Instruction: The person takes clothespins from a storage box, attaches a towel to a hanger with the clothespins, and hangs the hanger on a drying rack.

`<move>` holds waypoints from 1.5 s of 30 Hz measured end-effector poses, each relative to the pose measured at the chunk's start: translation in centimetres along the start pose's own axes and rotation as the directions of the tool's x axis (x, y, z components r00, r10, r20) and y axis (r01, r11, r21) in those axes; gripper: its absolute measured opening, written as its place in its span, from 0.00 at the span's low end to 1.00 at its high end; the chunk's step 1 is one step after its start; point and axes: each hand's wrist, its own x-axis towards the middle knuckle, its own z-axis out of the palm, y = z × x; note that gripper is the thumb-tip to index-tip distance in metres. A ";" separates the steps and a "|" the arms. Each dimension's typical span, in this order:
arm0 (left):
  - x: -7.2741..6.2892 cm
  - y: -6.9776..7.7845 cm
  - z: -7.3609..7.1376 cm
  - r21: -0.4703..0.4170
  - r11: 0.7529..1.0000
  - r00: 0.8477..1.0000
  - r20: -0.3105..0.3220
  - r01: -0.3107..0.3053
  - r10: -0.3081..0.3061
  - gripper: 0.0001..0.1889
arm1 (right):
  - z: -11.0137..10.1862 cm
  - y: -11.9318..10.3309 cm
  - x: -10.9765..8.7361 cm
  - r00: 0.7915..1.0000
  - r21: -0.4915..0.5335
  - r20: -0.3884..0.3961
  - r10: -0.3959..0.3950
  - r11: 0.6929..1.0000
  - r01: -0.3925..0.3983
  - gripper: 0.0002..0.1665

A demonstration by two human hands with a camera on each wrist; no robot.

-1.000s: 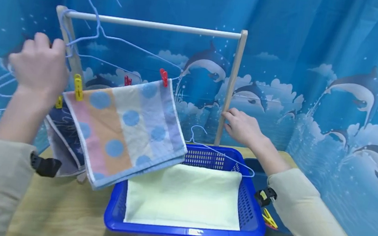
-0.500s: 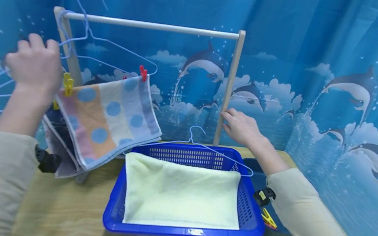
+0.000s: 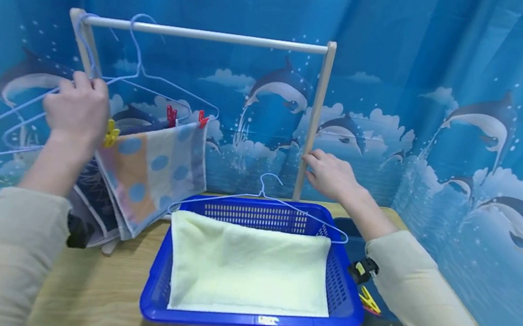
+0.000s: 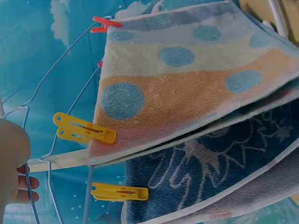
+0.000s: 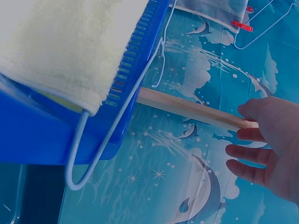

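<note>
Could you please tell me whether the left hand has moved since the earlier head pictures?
Yes: judged against the rack's left post, the left hand has moved rightward and lower in the head view.

Head view: from six o'clock, down toward twelve. Wrist views closer: left shares spotted towel (image 3: 159, 162) with head, right basket (image 3: 207, 318).

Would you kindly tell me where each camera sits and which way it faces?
Head: on the head, looking forward and down over the blue basket; left hand and right hand show.
Left wrist: on that wrist, facing the spotted towel; part of the left hand shows.
Right wrist: on that wrist, facing the wooden post; the right hand shows.
Head and right wrist share the pale yellow towel.
</note>
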 end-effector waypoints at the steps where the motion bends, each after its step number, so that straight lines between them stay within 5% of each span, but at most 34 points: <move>1: -0.1 0.1 0.1 -0.004 1.000 1.000 -0.001 -0.003 0.003 0.18 | 0.0 0.0 0.0 1.000 0.000 0.001 0.000 1.000 0.000 0.22; 13: -0.4 0.7 0.9 -0.065 0.998 1.000 -0.004 0.011 -0.011 0.21 | -0.1 0.2 -0.4 1.000 0.006 0.017 0.009 1.000 -0.009 0.23; 18: -0.6 1.3 1.3 -0.026 0.999 0.997 -0.075 0.026 -0.028 0.25 | -0.1 0.3 -0.7 0.999 0.021 0.033 0.016 1.000 -0.017 0.24; 21: -0.8 1.7 1.9 -0.031 1.000 0.975 -0.220 -0.002 -0.005 0.25 | -0.1 0.4 -1.0 0.999 0.040 0.039 0.021 0.999 -0.023 0.24; 25: -1.1 2.6 2.9 -0.041 0.995 0.900 -0.431 -0.090 0.064 0.21 | -0.1 0.7 -1.5 0.998 0.076 0.059 0.037 0.996 -0.042 0.24; 28: -1.3 3.8 3.3 -0.047 0.991 0.872 -0.482 -0.123 0.086 0.16 | -0.2 1.1 -2.1 0.995 0.109 0.084 0.060 0.992 -0.070 0.24; 30: -1.3 4.8 3.5 -0.062 0.990 0.872 -0.482 -0.129 0.083 0.13 | -0.2 1.5 -2.6 0.992 0.124 0.104 0.078 0.988 -0.090 0.23; 35: -1.7 7.3 4.0 -0.142 0.982 0.947 -0.312 -0.125 0.075 0.13 | -0.5 2.4 -3.8 0.984 0.139 0.138 0.110 0.982 -0.129 0.23; 37: -1.9 8.3 4.3 -0.177 0.978 0.979 -0.191 -0.106 0.071 0.15 | -0.6 2.8 -4.2 0.982 0.145 0.149 0.118 0.980 -0.140 0.23; 39: -2.1 9.2 4.5 -0.214 0.973 0.996 -0.059 -0.083 0.072 0.18 | -0.6 3.2 -4.7 0.979 0.153 0.164 0.122 0.977 -0.148 0.23; 41: -2.2 10.2 4.8 -0.244 0.967 0.994 0.067 -0.066 0.084 0.19 | -0.6 3.6 -5.2 0.974 0.155 0.186 0.126 0.976 -0.155 0.22; 45: -2.3 11.6 5.7 -0.310 0.949 0.963 0.238 -0.050 0.128 0.20 | -0.6 4.4 -6.5 0.963 0.155 0.242 0.120 0.975 -0.160 0.22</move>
